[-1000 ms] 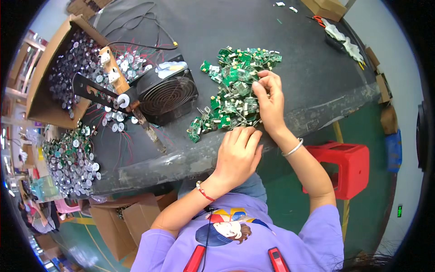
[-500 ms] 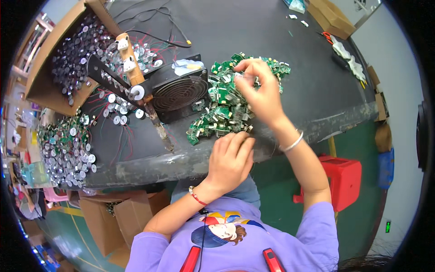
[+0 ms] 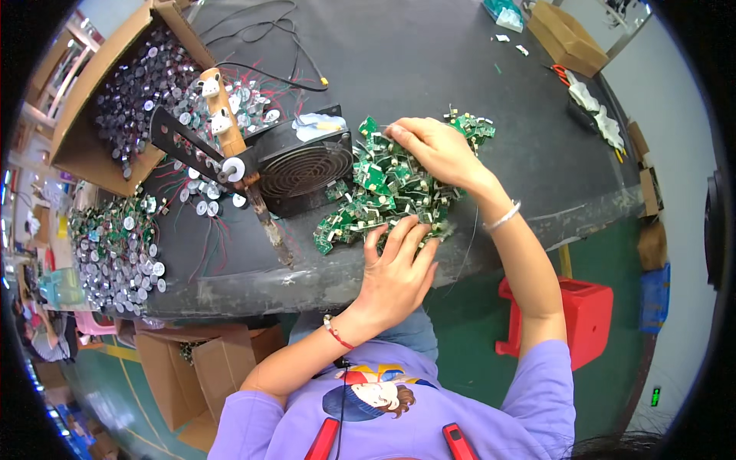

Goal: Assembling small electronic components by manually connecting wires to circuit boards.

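A heap of small green circuit boards (image 3: 387,180) lies in front of me on the dark table. My left hand (image 3: 395,280) rests at the heap's near edge, fingers spread, their tips touching boards. Over the right part of the heap is my right hand (image 3: 441,153), palm down, its thumb and fingers drawn together at the far side. What is between those fingertips, if anything, is hidden. A thin wire (image 3: 469,249) hangs below the right wrist over the table edge.
Left of the heap stands a black fan (image 3: 307,170) beside a soldering iron with a wooden handle (image 3: 222,126) on a metal stand. Further left are a carton (image 3: 73,142) of small round motors and a heap of wired motors (image 3: 123,264). A red stool (image 3: 586,318) is at right.
My left hand has spread its fingers and reached onto the heap's near edge. My right hand has come down from above the boards and turned palm down over them.
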The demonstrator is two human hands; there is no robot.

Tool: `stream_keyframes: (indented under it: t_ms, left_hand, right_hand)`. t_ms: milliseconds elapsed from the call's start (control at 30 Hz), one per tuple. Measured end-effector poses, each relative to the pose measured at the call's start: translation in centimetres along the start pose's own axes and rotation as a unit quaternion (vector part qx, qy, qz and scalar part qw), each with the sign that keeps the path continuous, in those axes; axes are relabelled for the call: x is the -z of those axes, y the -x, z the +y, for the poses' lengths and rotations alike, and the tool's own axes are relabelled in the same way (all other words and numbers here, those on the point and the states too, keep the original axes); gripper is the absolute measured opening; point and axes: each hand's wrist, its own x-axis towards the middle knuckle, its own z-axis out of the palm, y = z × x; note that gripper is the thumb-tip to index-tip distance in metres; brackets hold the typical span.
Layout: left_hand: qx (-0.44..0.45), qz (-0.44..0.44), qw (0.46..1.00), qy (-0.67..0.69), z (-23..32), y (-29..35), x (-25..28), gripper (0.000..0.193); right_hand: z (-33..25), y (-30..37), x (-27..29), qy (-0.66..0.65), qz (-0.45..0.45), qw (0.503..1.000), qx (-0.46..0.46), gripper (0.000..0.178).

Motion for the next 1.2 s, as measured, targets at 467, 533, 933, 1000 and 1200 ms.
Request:
stream_keyframes:
  t_ms: [467,533,933,1000,1200]
  left_hand:
    - [-0.009,0.017,1.0,0.022,0.0,0.4,0.1,0.034]
    - [-0.012,0.018,0.999,0.034,-0.2,0.5,0.1,0.034]
    - [-0.026,0.055,0.997,0.039,-0.6,0.8,0.7,0.029]
    - [-0.04,0.061,0.996,0.056,-0.3,1.1,0.8,0.028]
    - [-0.044,0.029,0.996,0.077,-0.3,1.3,0.1,0.031]
  right_hand:
    - [0.9,-3.9,-1.5,-0.013,-0.096,0.992,0.082,0.037]
    - [0.4,-3.7,-1.2,0.024,-0.195,0.977,0.08,0.038]
    - [-0.4,1.0,2.5,0.002,0.006,0.998,0.07,0.032]
    - [2.6,1.7,4.2,0.021,0.143,0.989,-0.012,0.036]
    - [8.2,4.0,2.8,-0.031,0.176,0.978,-0.11,0.043]
